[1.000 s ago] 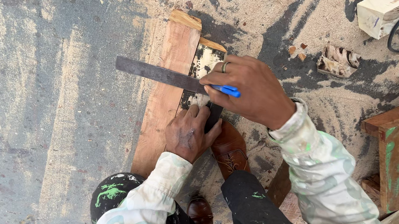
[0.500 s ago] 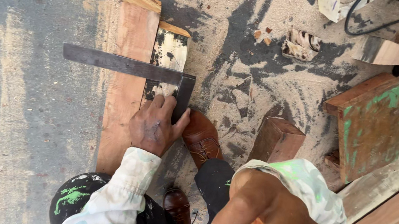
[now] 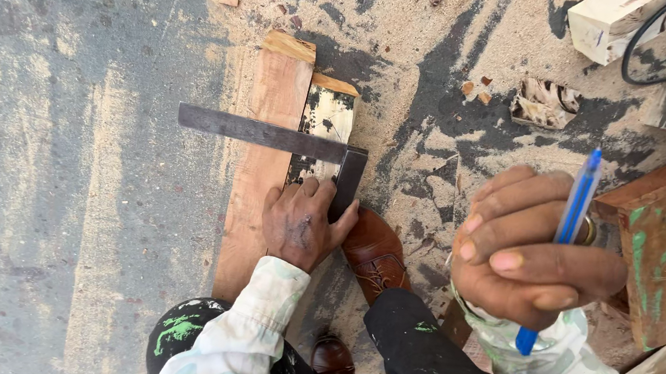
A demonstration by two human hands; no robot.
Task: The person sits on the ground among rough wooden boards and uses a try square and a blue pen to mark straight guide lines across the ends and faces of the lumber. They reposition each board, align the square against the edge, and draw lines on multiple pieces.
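The left hand [image 3: 303,228] presses flat, fingers spread, on the dark metal try square [image 3: 287,141], pinning it across the long reddish wooden plank [image 3: 262,168] on the sawdust-strewn ground [image 3: 74,177]; the square's stock is partly hidden under the fingers; the right hand [image 3: 527,258], raised near the camera, pinches a blue ballpoint pen [image 3: 563,245], its middle hidden by curled fingers.

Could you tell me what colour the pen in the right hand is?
Blue pen, clearest in the head view.
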